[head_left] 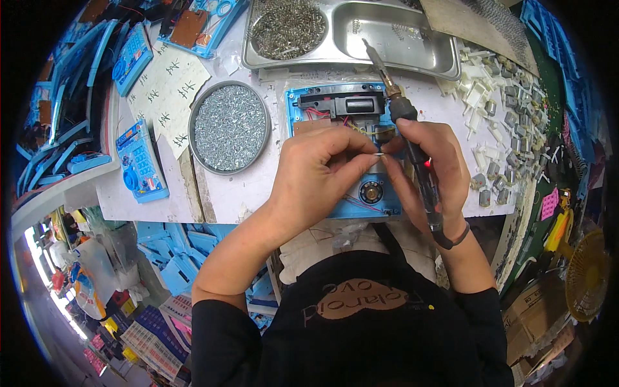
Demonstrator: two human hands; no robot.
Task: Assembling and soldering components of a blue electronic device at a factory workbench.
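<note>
Left hand (316, 169) pinching a small metal part (379, 155) at its fingertips, touching the right hand (431, 155), closed around a soldering iron (407, 122). Directly beneath both, blue device shell (303, 103) on table (245, 187); round screw tray (229, 127) just left.

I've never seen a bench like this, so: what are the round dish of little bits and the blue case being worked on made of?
The round dish looks like dull grey metal, judging by its thin rim; the screws in it glint like bright steel. The blue case seems moulded plastic: flat, even colour with a soft sheen.
</note>
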